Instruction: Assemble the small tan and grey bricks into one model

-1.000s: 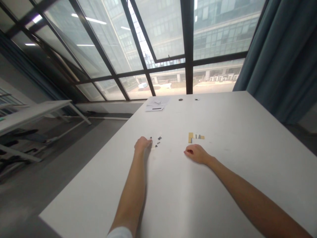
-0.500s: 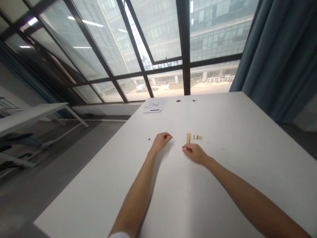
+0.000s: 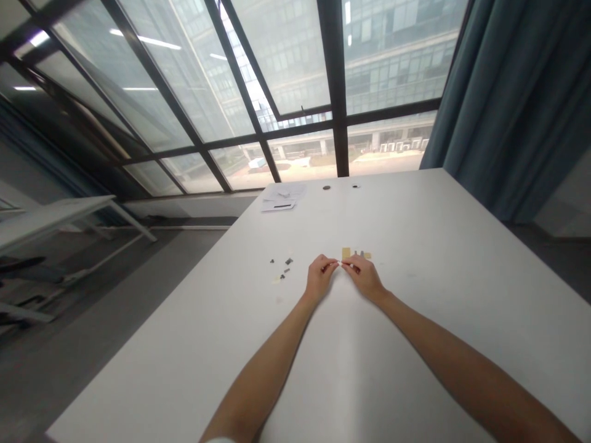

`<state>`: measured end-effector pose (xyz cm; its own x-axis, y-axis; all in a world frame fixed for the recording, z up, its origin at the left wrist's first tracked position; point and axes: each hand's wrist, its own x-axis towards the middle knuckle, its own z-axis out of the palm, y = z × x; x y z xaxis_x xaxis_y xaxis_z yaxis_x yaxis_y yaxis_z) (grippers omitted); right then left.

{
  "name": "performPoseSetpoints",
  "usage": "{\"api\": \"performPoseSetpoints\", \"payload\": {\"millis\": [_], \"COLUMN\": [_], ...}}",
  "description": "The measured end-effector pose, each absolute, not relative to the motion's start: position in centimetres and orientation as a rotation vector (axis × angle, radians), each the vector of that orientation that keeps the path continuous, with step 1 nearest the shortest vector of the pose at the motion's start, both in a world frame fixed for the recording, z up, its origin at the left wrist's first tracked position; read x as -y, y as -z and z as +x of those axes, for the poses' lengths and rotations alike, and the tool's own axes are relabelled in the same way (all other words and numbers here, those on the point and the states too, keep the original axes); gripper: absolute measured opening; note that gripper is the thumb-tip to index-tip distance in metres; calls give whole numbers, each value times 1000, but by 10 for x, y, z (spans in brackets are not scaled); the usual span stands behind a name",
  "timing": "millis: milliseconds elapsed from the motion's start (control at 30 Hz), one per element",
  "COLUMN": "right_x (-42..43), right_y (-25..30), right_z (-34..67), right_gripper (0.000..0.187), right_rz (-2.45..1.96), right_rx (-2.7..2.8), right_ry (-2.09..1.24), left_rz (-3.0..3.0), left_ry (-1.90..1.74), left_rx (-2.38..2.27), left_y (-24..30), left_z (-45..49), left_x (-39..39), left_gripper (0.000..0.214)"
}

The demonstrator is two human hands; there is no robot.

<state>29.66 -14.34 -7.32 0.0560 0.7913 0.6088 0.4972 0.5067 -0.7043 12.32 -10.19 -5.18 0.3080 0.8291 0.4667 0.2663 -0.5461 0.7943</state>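
Over the middle of the white table, my left hand (image 3: pixel 320 274) and my right hand (image 3: pixel 364 275) meet almost fingertip to fingertip. Each is pinched closed; between them is a tiny pale thing, too small to name. Just beyond my right hand lies a yellow piece (image 3: pixel 346 252), partly covered by the fingers. Beside it are small grey pieces (image 3: pixel 362 253) and another yellow bit (image 3: pixel 367 255). Left of my left hand, several small dark pieces (image 3: pixel 289 261) are scattered on the table, with a pale yellowish scrap (image 3: pixel 276 280) near them.
White papers (image 3: pixel 279 200) lie at the table's far left corner. A round dark disc (image 3: pixel 326 187) and a small black item (image 3: pixel 355 186) sit near the far edge. Windows rise behind the white table (image 3: pixel 295 381); a blue curtain (image 3: pixel 480 123) hangs at the right. Another table (image 3: pixel 55 212) stands left.
My left hand has moved right, uncovering several dark pieces behind it. My right hand has shifted slightly forward, and the two hands now meet. The view has shifted a little.
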Motion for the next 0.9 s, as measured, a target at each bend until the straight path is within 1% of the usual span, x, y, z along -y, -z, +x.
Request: {"api": "performPoseSetpoints", "payload": {"millis": [367,600,900], "right_x": [144,145,145], "right_y": [74,73,74], "right_z": [299,299,300], "right_gripper": [20,24,24], "right_rz": [-1112,-1155,-1150], "right_rx": [1644,1634,1682], "right_ry": [-290,-284,-298], "left_rz": [1870,1877,1900], "left_ry": [-1271,-1243,-1230], "left_rx": [-986,-952,-963], "left_y": [55,59,59], "left_z": [127,127,127], "left_x": [106,103,104], "left_gripper": [12,15,20]}}
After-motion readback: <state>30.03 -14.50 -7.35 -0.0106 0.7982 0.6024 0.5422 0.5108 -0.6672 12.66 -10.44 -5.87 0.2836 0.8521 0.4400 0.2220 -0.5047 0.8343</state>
